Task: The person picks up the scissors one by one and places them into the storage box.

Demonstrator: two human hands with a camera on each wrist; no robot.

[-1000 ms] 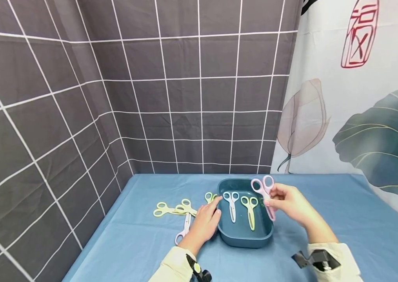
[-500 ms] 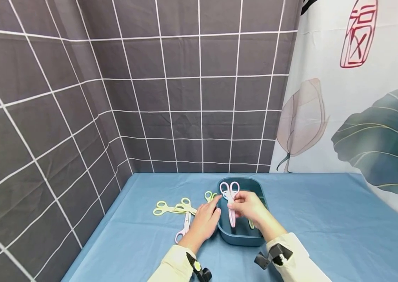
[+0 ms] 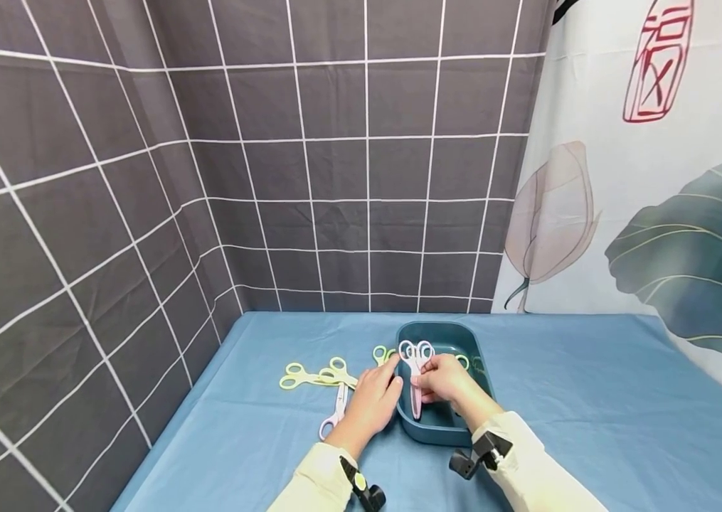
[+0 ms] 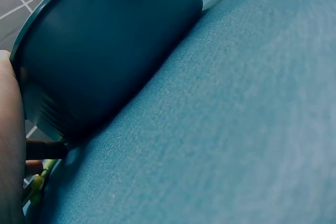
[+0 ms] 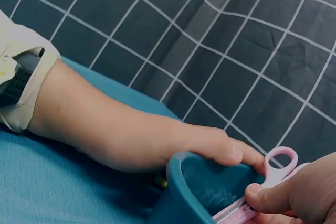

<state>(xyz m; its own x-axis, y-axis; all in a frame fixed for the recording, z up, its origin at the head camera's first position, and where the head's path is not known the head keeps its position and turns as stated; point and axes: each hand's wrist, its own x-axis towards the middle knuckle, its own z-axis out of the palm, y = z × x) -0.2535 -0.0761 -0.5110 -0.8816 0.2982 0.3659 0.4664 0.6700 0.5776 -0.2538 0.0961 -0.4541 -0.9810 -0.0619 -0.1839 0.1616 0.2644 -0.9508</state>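
My right hand [image 3: 447,380] holds pink-and-white scissors [image 3: 415,405] by the middle, handles away from me, low inside the dark teal box [image 3: 440,435]. The right wrist view shows a pink handle loop [image 5: 281,162] standing above the fingers. Light blue scissors lie mostly hidden under the pink pair. A handle of yellow-green scissors [image 3: 462,361] shows behind the right hand in the box. My left hand [image 3: 372,402] rests against the box's left rim, fingers extended. In the left wrist view the box's outer wall [image 4: 105,51] fills the upper left, beside the hand.
Left of the box, several scissors lie on the blue tablecloth [image 3: 239,441]: yellow-green pairs [image 3: 299,377], a pink pair [image 3: 337,412] and a green pair [image 3: 381,354] partly behind the left hand. A dark grid-patterned cloth [image 3: 335,178] hangs behind the table.
My right hand has carried the pink scissors from above the box's right side leftward, then down into the box over the blue pair. My left hand has stayed at the rim.
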